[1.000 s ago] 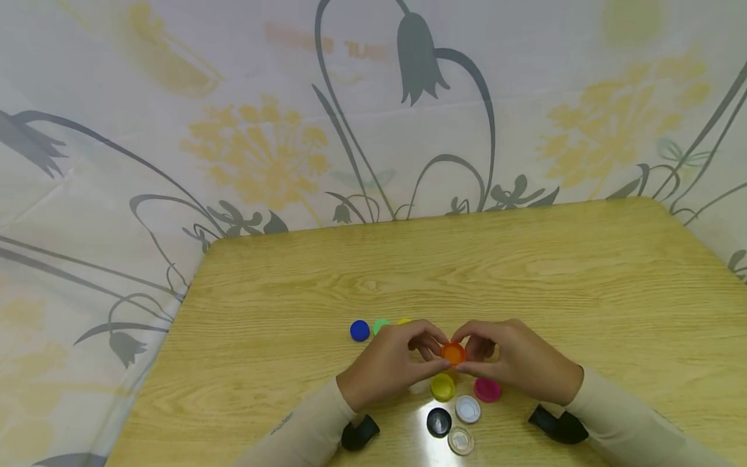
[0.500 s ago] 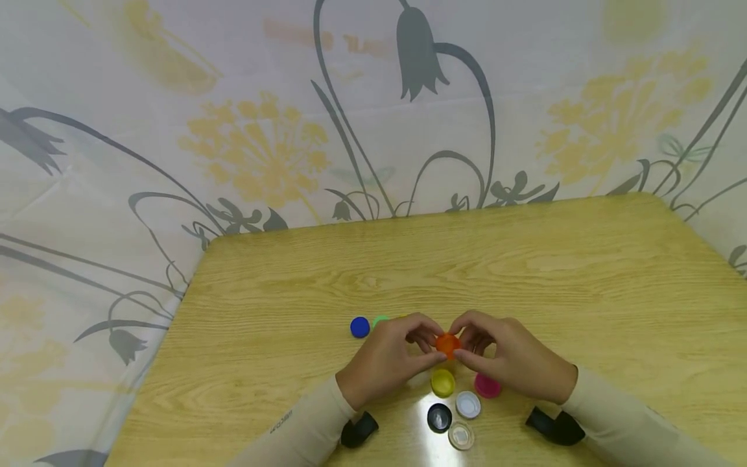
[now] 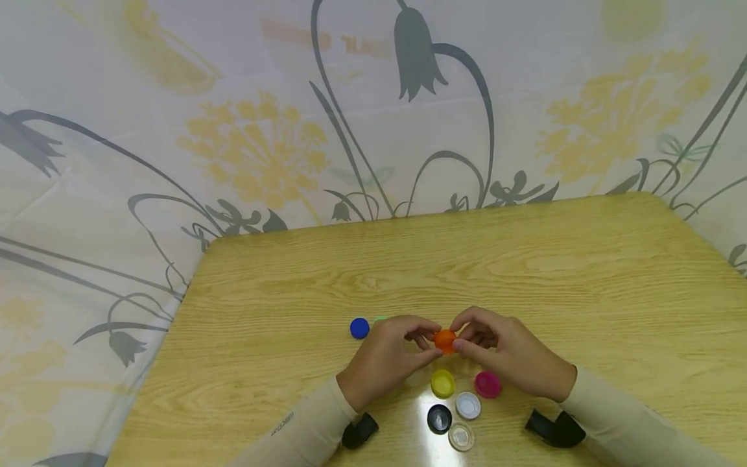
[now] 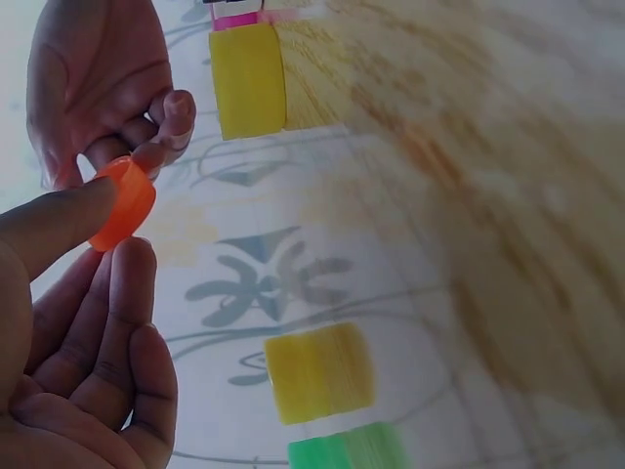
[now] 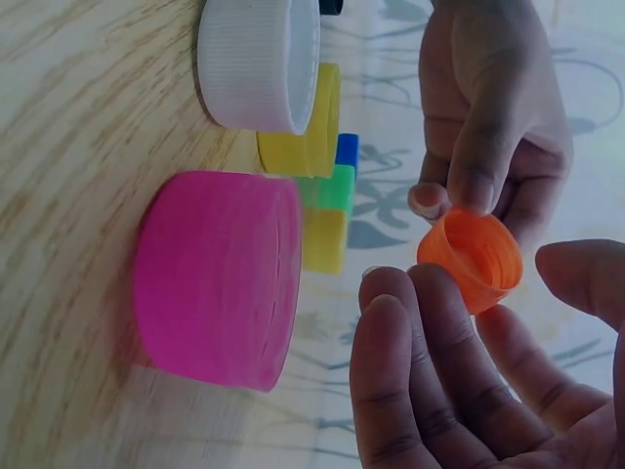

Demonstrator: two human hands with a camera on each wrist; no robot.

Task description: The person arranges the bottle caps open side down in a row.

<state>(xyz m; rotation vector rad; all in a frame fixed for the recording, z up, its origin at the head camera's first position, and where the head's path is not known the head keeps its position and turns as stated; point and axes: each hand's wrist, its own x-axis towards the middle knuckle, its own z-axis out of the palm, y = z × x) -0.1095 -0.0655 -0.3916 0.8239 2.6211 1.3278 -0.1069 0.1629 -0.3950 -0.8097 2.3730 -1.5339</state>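
An orange bottle cap is held above the table between both hands, its closed top towards the head view. My left hand pinches its left side with thumb and fingers. At its other side, my right hand has curled fingers on the cap; in the right wrist view the right thumb stands slightly off the rim. That view also shows the hollow inside of the cap. Below the hands lie a yellow cap and a pink cap.
Nearer me are a white cap, a black cap and a clear beige one. Blue and green caps sit left of the hands, with another yellow cap beside them. A patterned cloth hangs behind the table.
The orange cap has been turned over: its open hollow faced the head view, now its closed top does. Both hands have shifted slightly up and left with it. The other caps stay put.
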